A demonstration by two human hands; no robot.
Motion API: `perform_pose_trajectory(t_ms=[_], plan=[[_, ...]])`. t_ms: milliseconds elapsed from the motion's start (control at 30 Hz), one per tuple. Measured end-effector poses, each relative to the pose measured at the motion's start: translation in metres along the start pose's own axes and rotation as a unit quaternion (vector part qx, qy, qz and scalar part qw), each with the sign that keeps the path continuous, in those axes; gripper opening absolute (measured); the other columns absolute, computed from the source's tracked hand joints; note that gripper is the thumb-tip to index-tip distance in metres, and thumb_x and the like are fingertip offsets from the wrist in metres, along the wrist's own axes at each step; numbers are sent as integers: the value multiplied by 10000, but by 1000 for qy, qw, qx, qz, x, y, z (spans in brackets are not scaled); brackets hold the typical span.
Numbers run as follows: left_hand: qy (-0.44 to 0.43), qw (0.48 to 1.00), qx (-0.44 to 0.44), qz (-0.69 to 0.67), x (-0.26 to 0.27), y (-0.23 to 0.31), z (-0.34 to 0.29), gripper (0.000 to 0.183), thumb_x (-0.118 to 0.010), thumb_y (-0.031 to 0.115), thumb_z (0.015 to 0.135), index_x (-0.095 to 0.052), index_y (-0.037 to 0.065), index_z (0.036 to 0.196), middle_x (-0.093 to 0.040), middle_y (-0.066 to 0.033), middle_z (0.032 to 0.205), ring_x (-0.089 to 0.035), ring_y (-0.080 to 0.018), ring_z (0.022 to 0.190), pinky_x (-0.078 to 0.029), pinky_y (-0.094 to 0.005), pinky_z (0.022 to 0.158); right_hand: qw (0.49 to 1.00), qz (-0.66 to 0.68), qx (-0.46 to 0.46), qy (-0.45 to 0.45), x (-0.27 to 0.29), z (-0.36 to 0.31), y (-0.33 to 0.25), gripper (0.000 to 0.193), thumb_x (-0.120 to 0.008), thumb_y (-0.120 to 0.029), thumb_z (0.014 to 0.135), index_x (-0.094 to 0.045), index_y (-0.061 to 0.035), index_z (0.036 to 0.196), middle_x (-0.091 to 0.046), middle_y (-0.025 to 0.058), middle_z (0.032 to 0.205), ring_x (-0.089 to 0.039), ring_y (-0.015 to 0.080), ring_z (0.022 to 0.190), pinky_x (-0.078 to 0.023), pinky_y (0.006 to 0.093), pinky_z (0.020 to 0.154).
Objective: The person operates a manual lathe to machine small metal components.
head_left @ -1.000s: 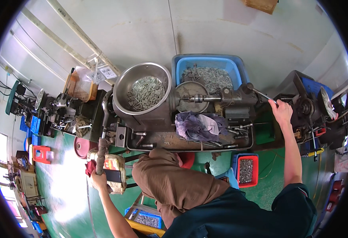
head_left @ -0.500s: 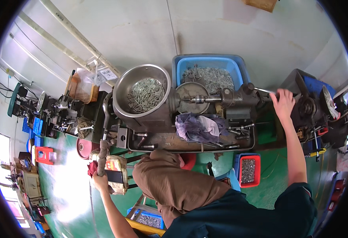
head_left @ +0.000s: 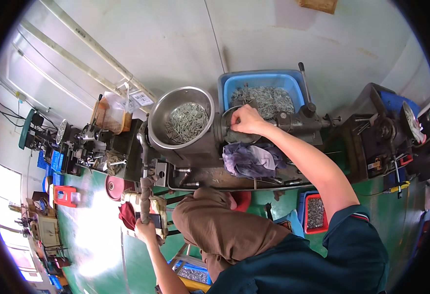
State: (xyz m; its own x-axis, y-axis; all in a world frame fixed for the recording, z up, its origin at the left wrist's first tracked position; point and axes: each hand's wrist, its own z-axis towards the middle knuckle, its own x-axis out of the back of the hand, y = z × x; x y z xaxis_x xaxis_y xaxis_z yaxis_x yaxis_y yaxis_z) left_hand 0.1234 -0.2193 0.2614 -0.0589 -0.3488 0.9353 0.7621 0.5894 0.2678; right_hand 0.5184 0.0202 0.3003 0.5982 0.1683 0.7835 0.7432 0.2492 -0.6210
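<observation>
At the lower left, my left hand [head_left: 145, 230] is wrapped round the lower end of a cloth-wrapped lever [head_left: 147, 193]. My right hand [head_left: 247, 120] reaches over to the chuck end of a small lathe [head_left: 298, 122], its fingers bent together; what they hold, if anything, is hidden. Just below this hand a crumpled purple-grey rag [head_left: 251, 159] hangs over the machine's front. To its left sits a steel bowl [head_left: 156, 134] with many thin metal pins in it. Right of the hand, the tailstock lever [head_left: 303, 81] stands upright.
Behind the lathe is a blue basket [head_left: 227, 88] of metal parts. An oily metal tray [head_left: 210, 182] runs along the front. A red bin [head_left: 327, 226] of small parts stands on the green floor at right. Other machines [head_left: 386, 130] flank the bench.
My right hand has left the tailstock lever at the right and moved left to the chuck. The lever has swung upright. My left hand keeps its hold on the wrapped lever.
</observation>
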Motion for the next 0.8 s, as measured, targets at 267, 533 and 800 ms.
perform_pose_trajectory(t_ms=[267, 533, 800], plan=[[-29, 996, 77, -28, -4, 26, -33, 219, -595, 209, 602, -564, 21, 711, -567, -185, 653, -552, -360, 641, -420, -433, 569, 998, 60, -30, -19, -12, 8, 2, 159, -614, -200, 579, -645, -100, 698, -622, 82, 750, -589, 233, 755, -450, 317, 706], [-43, 996, 73, -30, -6, 29, -39, 308, -615, 236, 589, -554, 19, 798, -572, -193, 686, -553, -361, 672, -420, -434, 607, 996, 3, -71, -50, -4, 8, 4, 182, -609, -239, 562, -643, -131, 704, -623, 84, 798, -581, 274, 802, -438, 378, 741], [-40, 918, -229, -323, 68, 132, -69, 349, -586, 131, 705, -492, 0, 1014, -499, -113, 933, -498, -242, 867, -397, -341, 766, 950, -181, -201, 154, 50, 30, 17, 341, -571, -304, 665, -612, -85, 924, -495, 129, 1087, -391, 275, 1058, -286, 471, 862]])
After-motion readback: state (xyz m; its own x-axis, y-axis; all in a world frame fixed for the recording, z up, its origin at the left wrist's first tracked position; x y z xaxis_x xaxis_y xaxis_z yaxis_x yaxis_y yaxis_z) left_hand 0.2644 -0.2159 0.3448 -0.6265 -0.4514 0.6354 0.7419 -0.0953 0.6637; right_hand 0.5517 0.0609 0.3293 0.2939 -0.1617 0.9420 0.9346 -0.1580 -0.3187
